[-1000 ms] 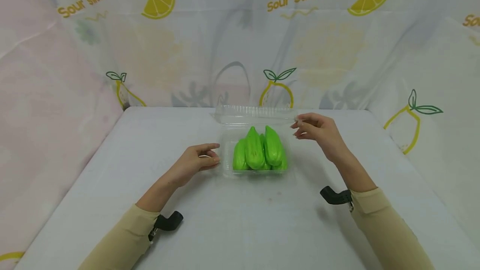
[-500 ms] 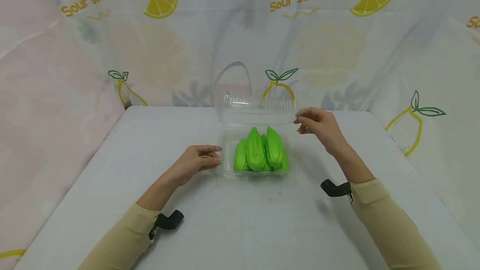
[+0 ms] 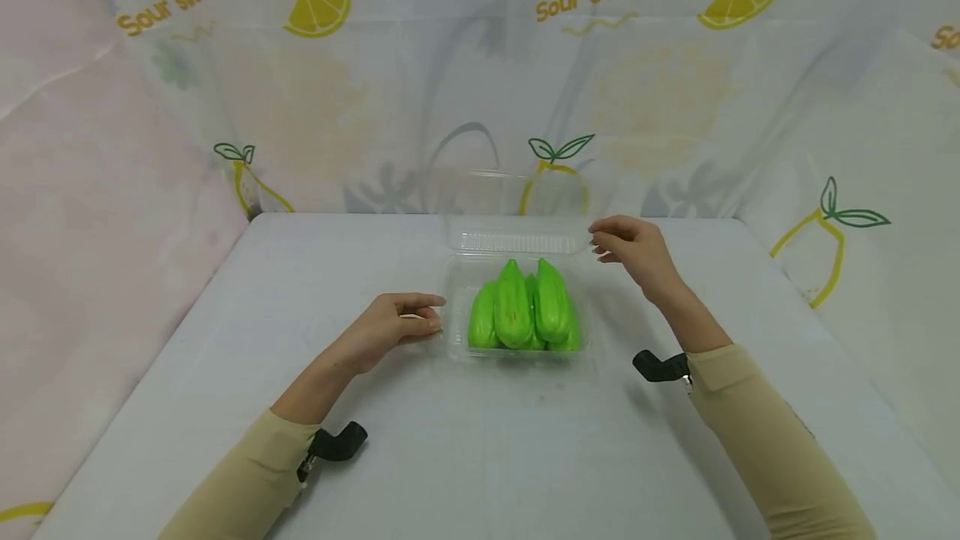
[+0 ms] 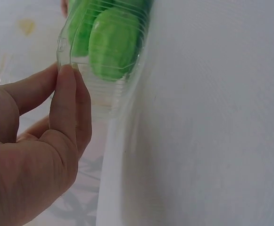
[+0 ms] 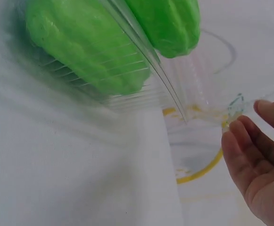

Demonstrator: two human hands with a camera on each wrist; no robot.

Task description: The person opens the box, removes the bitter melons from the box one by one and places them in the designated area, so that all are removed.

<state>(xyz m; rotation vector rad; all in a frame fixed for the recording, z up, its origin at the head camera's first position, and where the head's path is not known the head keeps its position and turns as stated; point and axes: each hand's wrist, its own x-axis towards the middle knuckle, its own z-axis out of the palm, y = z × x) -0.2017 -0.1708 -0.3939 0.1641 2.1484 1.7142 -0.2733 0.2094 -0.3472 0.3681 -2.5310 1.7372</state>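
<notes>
A clear plastic clamshell container (image 3: 456, 340) sits mid-table with several shiny green, gourd-like vegetables (image 3: 513, 311) lying side by side in it. Its hinged lid (image 3: 517, 242) stands raised and tilted back behind the base; being see-through, its outline is faint. At the container's left side, my left hand (image 3: 393, 330) pinches the rim between thumb and fingers, as the left wrist view shows up close (image 4: 47, 122). My right hand (image 3: 637, 252) hovers by the lid's right edge. In the right wrist view its thumb and fingers (image 5: 257, 155) are slightly apart, with no plain grip on the lid.
A white-covered table (image 3: 480, 440) lies under everything. Behind it hangs a pale cloth backdrop (image 3: 390, 82) printed with lemons, and cloth also rises at both sides. Each sleeve cuff carries a black curved mount, one on the left (image 3: 339, 442) and one on the right (image 3: 660, 366).
The lid has swung further up and back from the base. My right hand has moved only slightly, its fingers parting from the lid edge. My left hand stays at the rim.
</notes>
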